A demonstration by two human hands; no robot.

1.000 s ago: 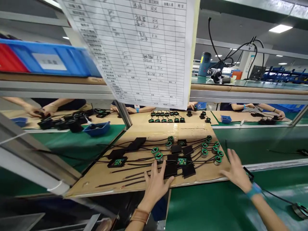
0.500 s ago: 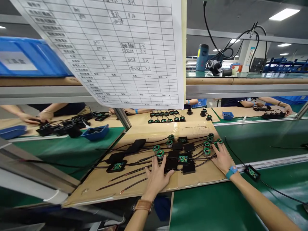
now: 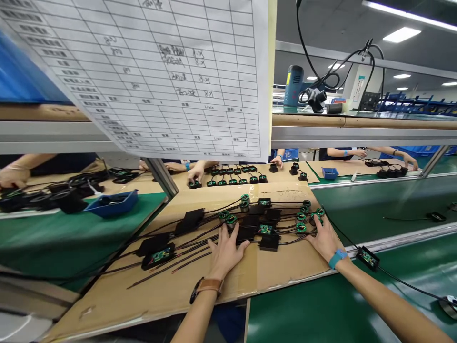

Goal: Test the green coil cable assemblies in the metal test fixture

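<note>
Head camera is showing both of my hands lying flat on a cardboard sheet (image 3: pixel 200 290) that is resting on the bench. My left hand (image 3: pixel 225 250) is pressing down with its fingers spread apart, fingertips touching a black module (image 3: pixel 245 233) and the dark cables (image 3: pixel 189 245) running off to its left. My right hand (image 3: pixel 324 238) is also lying open, fingers apart, resting against the green coil rings (image 3: pixel 300 227) at the right edge of the cluster. Neither hand is gripping anything.

I am judging the modules as light, rigid plastic boxes, some showing open green circuit boards (image 3: pixel 264 229) that look delicate, so taking one by its side walls seems safest. The coils are looking small and hard, and the cables limp and easily tangled, so one lifted piece is likely dragging its neighbours.

Compared with half a second ago, my right hand is sitting slightly lower beside the rings, my left is barely shifting, and the whole view is tilting so the sheet is appearing further left. Beyond my fingers, another person's hand (image 3: pixel 195 172) is now reaching a row of modules across the line.
</note>
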